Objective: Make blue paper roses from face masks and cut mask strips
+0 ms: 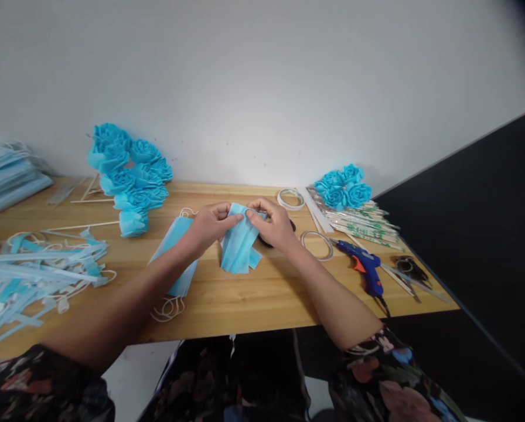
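Between my two hands hangs a light blue piece of mask fabric (238, 249), pinched along its upper edge above the table. My left hand (214, 225) is closed on its upper left part, thumb on top. With thumb and fingers closed, my right hand (273, 223) grips the upper right part. A smaller blue strip (255, 258) shows behind the fabric's lower right; I cannot tell if it is joined. Left of the fabric lies a blue face mask (186, 275) with white ear loops, partly covered by my left forearm. A dark object beside my right hand is mostly hidden.
Blue fabric flowers (135, 176) stand at the back left, with more flowers (344, 187) on wrapped sticks (368, 225) at right. Mask scraps (38, 275) and stacked masks (7, 176) lie left. Tape rolls (290, 200), a blue glue gun (368, 266) and scissors (409, 269) lie right.
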The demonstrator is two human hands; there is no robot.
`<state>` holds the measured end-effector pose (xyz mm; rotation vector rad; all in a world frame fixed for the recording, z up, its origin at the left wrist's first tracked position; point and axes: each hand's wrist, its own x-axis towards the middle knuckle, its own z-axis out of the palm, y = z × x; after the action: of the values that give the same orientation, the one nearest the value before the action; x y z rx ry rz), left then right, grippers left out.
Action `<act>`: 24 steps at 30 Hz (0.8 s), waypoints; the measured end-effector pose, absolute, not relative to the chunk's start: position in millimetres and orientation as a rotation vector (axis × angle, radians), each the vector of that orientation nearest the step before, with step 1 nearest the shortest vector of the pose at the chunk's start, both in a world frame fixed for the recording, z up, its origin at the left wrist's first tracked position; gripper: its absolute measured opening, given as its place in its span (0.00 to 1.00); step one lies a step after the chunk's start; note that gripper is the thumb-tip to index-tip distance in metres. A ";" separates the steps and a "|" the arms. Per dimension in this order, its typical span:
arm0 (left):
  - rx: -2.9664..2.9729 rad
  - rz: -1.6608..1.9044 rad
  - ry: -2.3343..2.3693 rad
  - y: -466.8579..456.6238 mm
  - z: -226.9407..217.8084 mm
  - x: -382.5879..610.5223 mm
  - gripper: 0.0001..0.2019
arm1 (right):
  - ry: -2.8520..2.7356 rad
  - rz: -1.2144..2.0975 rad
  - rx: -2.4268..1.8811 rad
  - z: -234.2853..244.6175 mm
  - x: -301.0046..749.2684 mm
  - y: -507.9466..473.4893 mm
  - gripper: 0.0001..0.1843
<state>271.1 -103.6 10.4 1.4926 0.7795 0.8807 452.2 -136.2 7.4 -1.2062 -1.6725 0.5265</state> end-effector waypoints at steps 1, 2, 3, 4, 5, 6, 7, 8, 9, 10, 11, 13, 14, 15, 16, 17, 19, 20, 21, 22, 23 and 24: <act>1.507 0.892 0.781 -103.3 8.5 271.7 0.16 | -1.680 0.534 -1.202 6.9 452.2 -135.8 0.10; 1.519 0.903 0.780 -103.0 6.6 272.3 0.15 | -1.689 0.540 -1.199 6.4 452.2 -135.3 0.10; 1.531 0.911 0.776 -102.6 4.9 272.8 0.16 | -1.694 0.543 -1.201 6.0 452.2 -134.9 0.10; 1.544 0.916 0.776 -102.2 3.2 273.2 0.16 | -1.697 0.543 -1.206 5.7 452.2 -134.5 0.10; 1.557 0.916 0.777 -101.7 1.6 273.3 0.16 | -1.696 0.540 -1.213 5.7 452.2 -134.4 0.10; 1.571 0.913 0.778 -101.0 0.2 273.3 0.16 | -1.692 0.535 -1.220 5.8 451.9 -134.5 0.10; 1.585 0.905 0.776 -100.3 -1.1 273.2 0.16 | -1.686 0.529 -1.226 6.0 451.5 -134.9 0.11; 1.600 0.901 0.773 -99.6 -2.4 272.9 0.15 | -1.679 0.520 -1.233 6.1 450.8 -135.5 0.11; 1.613 0.898 0.766 -98.8 -3.5 272.7 0.15 | -1.669 0.509 -1.239 6.2 449.9 -136.1 0.11; 1.624 0.897 0.756 -98.1 -4.5 272.5 0.15 | -1.657 0.498 -1.246 6.0 448.8 -136.7 0.11; 1.632 0.898 0.746 -97.5 -5.4 272.3 0.14 | -1.644 0.489 -1.254 5.5 447.6 -137.1 0.11; 1.645 0.911 0.737 -96.6 -6.7 272.3 0.14 | -1.603 0.517 -1.262 3.5 445.9 -136.6 0.11; 1.650 0.917 0.740 -96.5 -6.9 272.3 0.14 | -1.573 0.561 -1.257 2.3 445.8 -135.6 0.12; 1.652 0.921 0.746 -96.6 -6.9 272.3 0.15 | -1.539 0.622 -1.240 1.0 446.4 -134.1 0.12; 1.650 0.924 0.752 -97.0 -6.6 272.4 0.15 | -1.504 0.693 -1.218 -0.2 447.8 -132.3 0.13; 1.639 0.925 0.756 -97.5 -6.0 272.5 0.15 | -1.471 0.760 -1.193 -1.0 449.9 -130.4 0.15; 1.586 0.922 0.749 -98.7 -4.8 272.8 0.16 | -1.431 0.826 -1.154 -1.2 455.3 -127.2 0.18; 1.546 0.924 0.744 -99.3 -4.2 273.1 0.16 | -1.431 0.825 -1.143 -0.6 457.9 -126.3 0.19; 1.504 0.927 0.740 -99.6 -3.8 273.3 0.17 | -1.443 0.813 -1.139 0.3 460.1 -126.0 0.20; 1.466 0.928 0.739 -99.9 -3.6 273.6 0.18 | -1.464 0.803 -1.142 1.3 461.8 -126.1 0.20; 1.439 0.926 0.742 -99.9 -3.5 273.9 0.19 | -1.492 0.802 -1.149 2.2 462.7 -126.5 0.19; 1.425 0.924 0.751 -99.8 -3.5 274.2 0.19 | -1.521 0.810 -1.160 2.7 463.0 -127.0 0.18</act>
<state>274.2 -99.8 -3.5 1.4250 0.7506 0.9240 463.0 -127.0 2.7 -1.1601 -1.5210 0.8098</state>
